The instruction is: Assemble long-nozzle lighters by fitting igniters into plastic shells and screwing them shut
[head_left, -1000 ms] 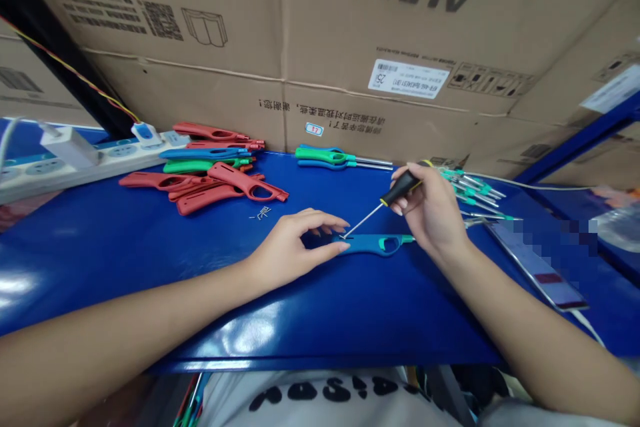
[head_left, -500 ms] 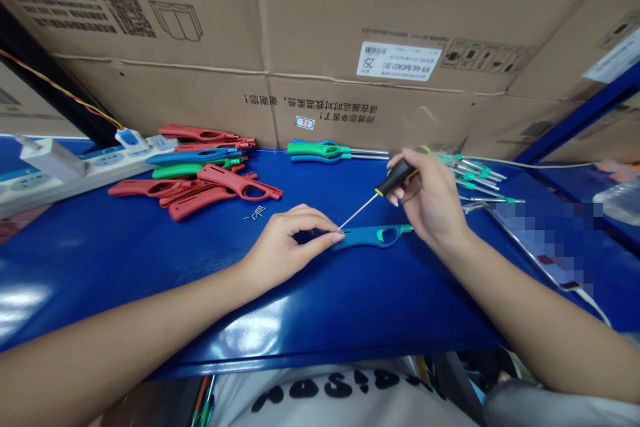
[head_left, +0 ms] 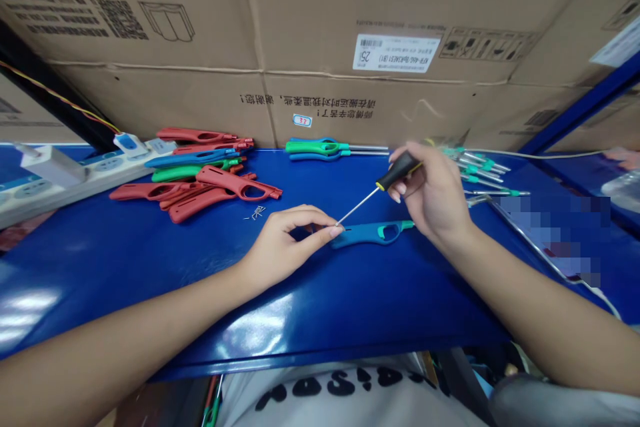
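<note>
In the head view a blue gas lighter (head_left: 367,233) with a teal trigger lies flat on the table, its nozzle end to the right. My left hand (head_left: 295,237) is closed in a pinch at the lighter's left end; what sits between thumb and fingertip is too small to tell. My right hand (head_left: 435,193) grips a screwdriver (head_left: 397,170) by its black and yellow handle. The shaft slants down to the left, and its tip meets my left fingertips. Several small screws (head_left: 257,213) lie left of my left hand.
Red, blue and green lighter casings (head_left: 200,173) are heaped at the back left, by a power strip (head_left: 107,163). Lighters with metal tubes (head_left: 320,149) lie at the back. More metal tubes (head_left: 483,167) and a phone (head_left: 545,233) are at right. A cardboard box (head_left: 310,33) stands behind.
The view has shifted slightly. My right hand and the screwdriver handle have moved a little, with the hand's upper fingers blurred; my left hand keeps its pinch at the tip.
</note>
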`<state>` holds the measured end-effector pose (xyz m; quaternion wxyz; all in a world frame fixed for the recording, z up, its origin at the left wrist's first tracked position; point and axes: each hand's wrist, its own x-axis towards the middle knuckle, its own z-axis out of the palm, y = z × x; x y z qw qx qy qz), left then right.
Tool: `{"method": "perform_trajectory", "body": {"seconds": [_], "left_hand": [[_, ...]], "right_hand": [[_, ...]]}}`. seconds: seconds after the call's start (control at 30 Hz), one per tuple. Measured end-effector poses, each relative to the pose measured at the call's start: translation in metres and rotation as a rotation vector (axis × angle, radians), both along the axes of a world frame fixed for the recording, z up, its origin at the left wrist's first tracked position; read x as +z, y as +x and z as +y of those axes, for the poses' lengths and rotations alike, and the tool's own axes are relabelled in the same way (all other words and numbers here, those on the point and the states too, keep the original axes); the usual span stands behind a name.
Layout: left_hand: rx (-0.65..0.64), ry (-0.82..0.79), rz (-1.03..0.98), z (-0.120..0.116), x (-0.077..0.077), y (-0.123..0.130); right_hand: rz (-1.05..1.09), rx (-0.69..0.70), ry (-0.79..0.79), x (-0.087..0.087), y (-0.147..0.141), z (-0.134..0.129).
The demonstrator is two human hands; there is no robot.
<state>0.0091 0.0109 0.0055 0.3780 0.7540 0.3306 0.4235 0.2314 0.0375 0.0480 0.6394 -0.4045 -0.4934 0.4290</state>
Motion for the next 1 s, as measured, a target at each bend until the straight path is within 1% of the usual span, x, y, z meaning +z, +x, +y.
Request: {"method": "perform_trajectory", "body": {"seconds": [0.1, 0.27, 0.43, 0.7, 1.0], "left_hand": [[-0.001, -0.002, 0.000, 0.0000, 0.0003, 0.0003], [0.001, 0.005, 0.015, 0.0004, 0.0004, 0.0005], [0.000, -0.004, 0.004, 0.0006, 0.0004, 0.0002], [-0.004, -0.007, -0.003, 0.0008, -0.0002, -0.0002], [-0.001, -0.005, -0.016, 0.0009, -0.0001, 0.0007]], "right_hand": [[0.002, -0.008, -0.020, -0.0006, 0.0010, 0.0017], [-0.025, 0.007, -0.007, -0.0013, -0.0005, 0.0017], [0.025, 0.008, -0.016, -0.0014, -0.0005, 0.0012], [-0.042, -0.013, -0.007, 0.0001, -0.0025, -0.0008], [0.044, -0.011, -0.018, -0.0005, -0.0020, 0.0006]]}}
